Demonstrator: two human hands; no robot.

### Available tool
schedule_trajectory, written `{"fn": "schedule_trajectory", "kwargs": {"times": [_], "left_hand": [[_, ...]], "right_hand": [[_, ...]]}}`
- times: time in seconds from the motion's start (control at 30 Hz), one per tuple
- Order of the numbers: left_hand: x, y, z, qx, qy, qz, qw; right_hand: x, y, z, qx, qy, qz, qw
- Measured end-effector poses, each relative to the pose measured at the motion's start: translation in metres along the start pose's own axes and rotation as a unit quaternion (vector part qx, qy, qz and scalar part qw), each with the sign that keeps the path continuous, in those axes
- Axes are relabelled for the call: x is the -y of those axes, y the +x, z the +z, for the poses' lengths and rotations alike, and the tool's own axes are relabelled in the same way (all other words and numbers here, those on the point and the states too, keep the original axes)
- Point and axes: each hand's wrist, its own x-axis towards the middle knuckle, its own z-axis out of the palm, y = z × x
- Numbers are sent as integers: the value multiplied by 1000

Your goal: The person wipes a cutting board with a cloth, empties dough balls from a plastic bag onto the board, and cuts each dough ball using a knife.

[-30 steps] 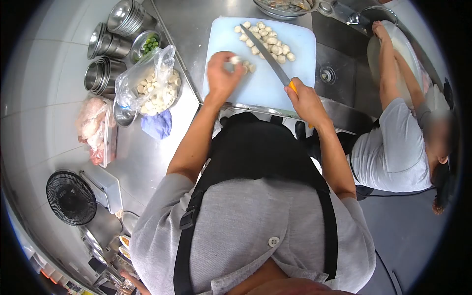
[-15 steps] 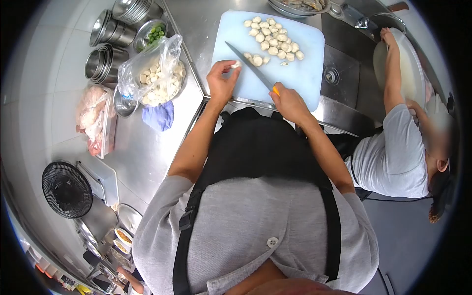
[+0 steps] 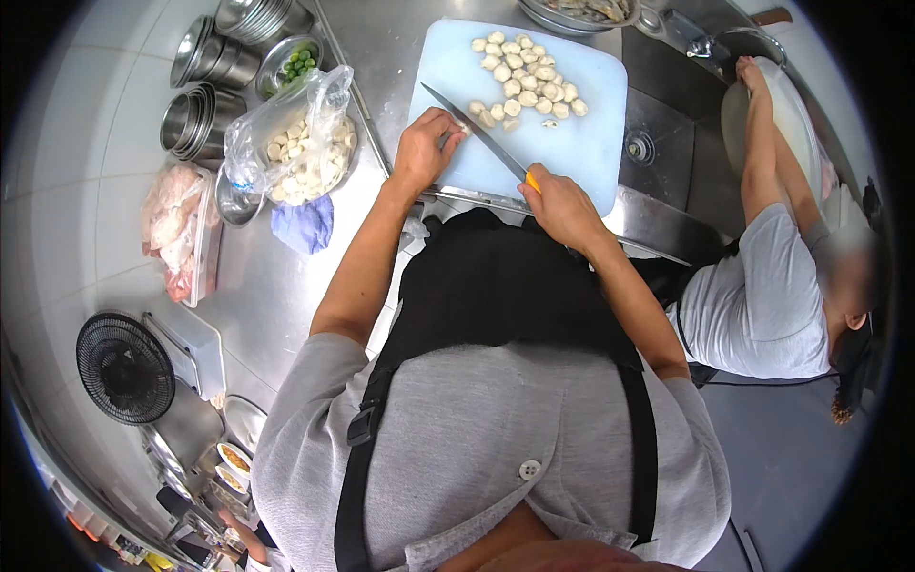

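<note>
where both hands meet, cutting board (image 3: 591, 153): pale blue, spread with pale rounded pieces (image 3: 544, 72) toward its far side.
plastic bag (image 3: 329, 91): clear, left of the board, holding more such pieces; blue marking (image 3: 245, 184) on it too small to read.
knife (image 3: 489, 141): slanted over the board, tip toward the far left.
right hand (image 3: 564, 210): fingers closed around the knife's yellow handle (image 3: 533, 182).
left hand (image 3: 424, 148): fingers curled, thumb slightly apart, fingertips pinching a partly hidden morsel.
morsel (image 3: 463, 126): small, pale, just beside the blade.
</note>
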Motion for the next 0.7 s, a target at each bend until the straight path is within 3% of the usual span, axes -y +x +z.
{"fn": "schedule_trajectory", "kwargs": {"times": [0.3, 0.7], "left_hand": [[0, 7, -6, 47, -52, -28, 997], [-2, -1, -2, 17, -32, -26, 999]], "right_hand": [[0, 9, 6, 2, -32, -26, 999], [-11, 36, 25, 5, -6, -38, 999]]}}
